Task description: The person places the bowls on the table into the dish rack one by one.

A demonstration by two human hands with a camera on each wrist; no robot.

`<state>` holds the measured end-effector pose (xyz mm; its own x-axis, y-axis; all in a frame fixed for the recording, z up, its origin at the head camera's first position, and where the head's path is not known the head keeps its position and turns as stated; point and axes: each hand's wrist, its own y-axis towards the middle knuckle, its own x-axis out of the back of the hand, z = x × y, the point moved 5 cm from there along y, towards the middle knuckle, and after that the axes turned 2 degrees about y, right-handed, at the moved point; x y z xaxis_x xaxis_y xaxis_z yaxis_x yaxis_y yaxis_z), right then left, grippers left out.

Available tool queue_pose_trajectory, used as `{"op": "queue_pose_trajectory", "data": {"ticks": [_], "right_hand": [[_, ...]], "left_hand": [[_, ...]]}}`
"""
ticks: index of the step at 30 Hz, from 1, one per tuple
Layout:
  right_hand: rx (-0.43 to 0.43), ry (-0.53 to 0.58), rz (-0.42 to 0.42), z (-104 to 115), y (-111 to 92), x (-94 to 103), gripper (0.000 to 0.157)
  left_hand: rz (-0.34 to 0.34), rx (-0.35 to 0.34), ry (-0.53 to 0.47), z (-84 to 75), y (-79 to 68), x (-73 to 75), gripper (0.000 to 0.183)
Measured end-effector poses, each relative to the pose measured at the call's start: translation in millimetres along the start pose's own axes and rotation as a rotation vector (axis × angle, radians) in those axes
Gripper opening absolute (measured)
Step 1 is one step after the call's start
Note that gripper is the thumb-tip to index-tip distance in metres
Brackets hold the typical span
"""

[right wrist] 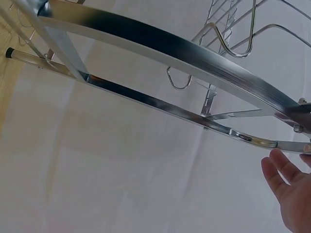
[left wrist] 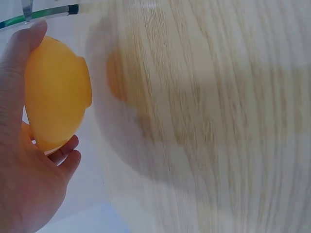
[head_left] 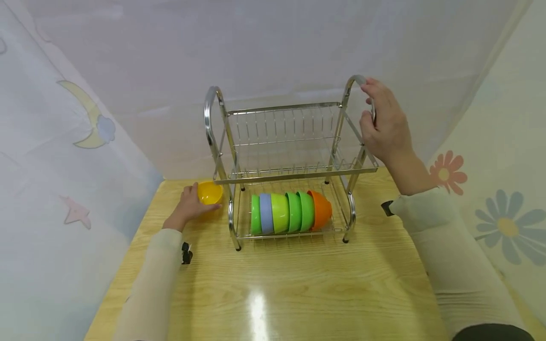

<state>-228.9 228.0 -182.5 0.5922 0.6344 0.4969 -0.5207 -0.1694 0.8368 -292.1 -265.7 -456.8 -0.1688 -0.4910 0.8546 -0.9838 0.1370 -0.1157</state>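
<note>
A yellow bowl (head_left: 210, 193) is in my left hand (head_left: 190, 208), to the left of the metal dish rack (head_left: 294, 176). In the left wrist view, thumb and fingers grip opposite sides of the bowl (left wrist: 56, 92), and its foot faces the wooden tabletop a short way off. My right hand (head_left: 387, 124) holds the top of the rack's right side frame, fingers curled over the bar. The right wrist view catches only part of that hand (right wrist: 294, 196) against the rail (right wrist: 252, 140). On the lower tier, several green, blue and orange bowls (head_left: 279, 213) stand on edge in a row.
The rack's upper wire basket (head_left: 286, 142) holds no dishes. Its black-tipped feet rest on the wooden table (head_left: 290, 284). A pale curtain (head_left: 273, 52) hangs close behind, and printed sheets flank the table on both sides.
</note>
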Motion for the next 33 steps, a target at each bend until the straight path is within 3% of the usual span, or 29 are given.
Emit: {"op": "queue_pose_trajectory", "data": {"ticks": [10, 13, 16, 20, 25, 30, 33], "right_hand": [[-0.074, 0.006, 0.096, -1, 1, 5.2, 0.051], [-0.123, 0.015, 0.151, 1, -2, 8.4, 0.055], [-0.15, 0.037, 0.153, 8, -6, 14.9, 0.058], [-0.108, 0.076, 0.023, 27, -16, 29.8, 0.055], [-0.033, 0.131, -0.212, 64, -34, 43.7, 0.046], [0.078, 0.246, -0.495, 105, -61, 39.0, 0.037], [0.162, 0.304, -0.584, 121, -80, 28.8, 0.035]], "left_hand": [[-0.034, -0.02, 0.02, -2.3, -10.9, 16.4, 0.134], [-0.056, -0.037, 0.021, -9.2, -19.6, 25.1, 0.132], [-0.075, -0.05, 0.016, -18.7, -30.7, 34.6, 0.13], [-0.08, -0.068, 0.002, -29.8, -45.5, 46.1, 0.127], [-0.082, -0.1, -0.017, -40.1, -66.7, 61.3, 0.123], [-0.086, -0.152, -0.034, -50.8, -97.9, 77.1, 0.121], [-0.098, -0.201, -0.06, -58.6, -117.3, 85.5, 0.119]]}}
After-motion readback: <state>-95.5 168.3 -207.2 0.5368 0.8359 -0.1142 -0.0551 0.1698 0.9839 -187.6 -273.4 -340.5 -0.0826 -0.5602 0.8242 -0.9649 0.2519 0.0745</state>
